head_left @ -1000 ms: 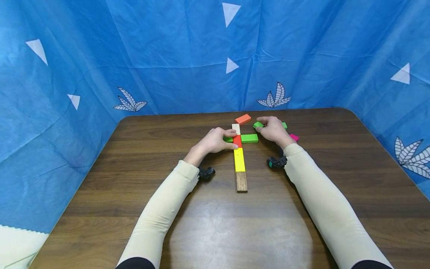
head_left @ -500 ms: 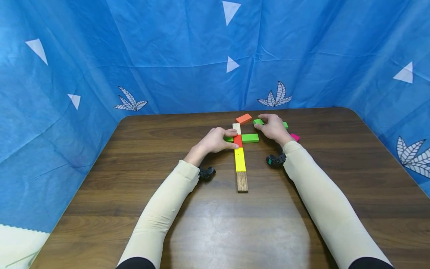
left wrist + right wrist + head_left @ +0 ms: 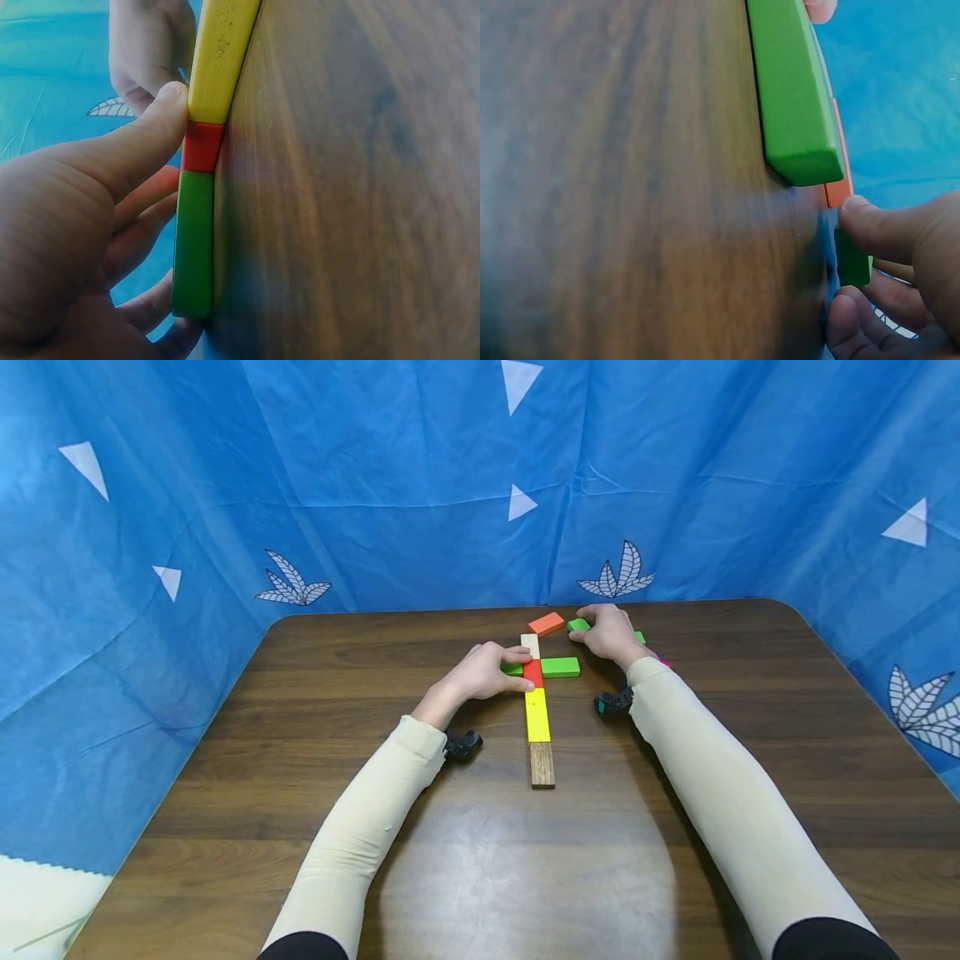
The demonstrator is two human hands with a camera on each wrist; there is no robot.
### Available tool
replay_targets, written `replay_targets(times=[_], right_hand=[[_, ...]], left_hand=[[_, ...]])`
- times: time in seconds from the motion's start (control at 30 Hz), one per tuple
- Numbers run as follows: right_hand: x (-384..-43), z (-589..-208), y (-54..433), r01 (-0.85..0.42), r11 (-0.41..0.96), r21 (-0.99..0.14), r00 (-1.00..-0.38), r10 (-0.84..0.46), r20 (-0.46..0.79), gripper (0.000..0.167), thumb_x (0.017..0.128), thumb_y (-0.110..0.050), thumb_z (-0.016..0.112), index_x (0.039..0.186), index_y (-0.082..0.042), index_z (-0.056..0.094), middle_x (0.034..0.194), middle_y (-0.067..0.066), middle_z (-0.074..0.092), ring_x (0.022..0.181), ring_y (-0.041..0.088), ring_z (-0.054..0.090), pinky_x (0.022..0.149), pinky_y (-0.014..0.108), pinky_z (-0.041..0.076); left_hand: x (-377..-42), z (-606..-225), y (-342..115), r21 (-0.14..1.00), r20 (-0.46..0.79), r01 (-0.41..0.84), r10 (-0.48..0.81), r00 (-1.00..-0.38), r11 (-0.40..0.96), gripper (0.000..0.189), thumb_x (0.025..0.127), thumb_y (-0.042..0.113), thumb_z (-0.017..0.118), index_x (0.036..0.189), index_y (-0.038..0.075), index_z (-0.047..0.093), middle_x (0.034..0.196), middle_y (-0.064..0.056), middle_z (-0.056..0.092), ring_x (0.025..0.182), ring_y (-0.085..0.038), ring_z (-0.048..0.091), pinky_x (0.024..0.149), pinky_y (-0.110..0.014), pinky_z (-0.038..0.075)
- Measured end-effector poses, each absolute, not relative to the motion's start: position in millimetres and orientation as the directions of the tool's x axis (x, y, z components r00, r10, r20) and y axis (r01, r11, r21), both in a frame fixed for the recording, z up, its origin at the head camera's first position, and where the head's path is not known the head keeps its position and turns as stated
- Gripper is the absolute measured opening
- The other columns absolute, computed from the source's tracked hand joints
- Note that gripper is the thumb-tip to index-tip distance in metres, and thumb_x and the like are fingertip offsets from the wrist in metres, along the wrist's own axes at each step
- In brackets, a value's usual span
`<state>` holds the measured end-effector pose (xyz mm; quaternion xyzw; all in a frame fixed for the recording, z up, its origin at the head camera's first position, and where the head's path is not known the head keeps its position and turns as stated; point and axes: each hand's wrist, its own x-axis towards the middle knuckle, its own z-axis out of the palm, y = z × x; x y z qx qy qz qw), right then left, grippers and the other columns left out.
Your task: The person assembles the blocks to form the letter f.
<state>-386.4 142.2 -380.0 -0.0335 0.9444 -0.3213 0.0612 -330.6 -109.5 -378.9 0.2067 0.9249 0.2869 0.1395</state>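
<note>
My left hand (image 3: 483, 672) lies over the left arm of a cross of flat blocks, its fingers loosely bent. In the left wrist view its thumb touches the yellow block (image 3: 221, 60) near the red block (image 3: 202, 148), and the other fingers lie behind the green block (image 3: 193, 244). The cross runs from a white block (image 3: 530, 645) down to a brown block (image 3: 542, 765), with a green block (image 3: 560, 667) as its right arm. Farther right, my right hand (image 3: 611, 637) pinches a loose green block (image 3: 853, 259) between thumb and fingers.
An orange block (image 3: 546, 623) lies beyond the white one, near the table's far edge. Right of my right hand, another green block (image 3: 640, 637) shows partly; a pink block (image 3: 664, 663) peeks out by the sleeve. Blue cloth (image 3: 420, 460) hangs behind the wooden table (image 3: 300, 760).
My right hand has moved slightly away from me, taking the green block with it. Its sleeve now covers more of the pink block. The left hand stays on the cross.
</note>
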Motion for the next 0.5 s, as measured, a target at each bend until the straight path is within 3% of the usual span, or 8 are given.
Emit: replay_targets(times=[0.5], right_hand=[[-397.4, -377.3, 137.8, 0.006, 0.809, -0.587, -0.987, -0.091, -0.136, 0.054, 0.100, -0.021, 0.068, 0.149, -0.003, 0.053, 0.147, 0.022, 0.054, 0.137, 0.039, 0.047, 0.116, 0.054, 0.042]], left_hand=[[-331.1, -379.1, -109.9, 0.587, -0.141, 0.304, 0.464, -0.874, 0.750, 0.065, 0.088, 0.045, 0.081, 0.146, 0.025, 0.060, 0.156, 0.010, 0.052, 0.154, -0.020, 0.036, 0.122, -0.036, 0.036]])
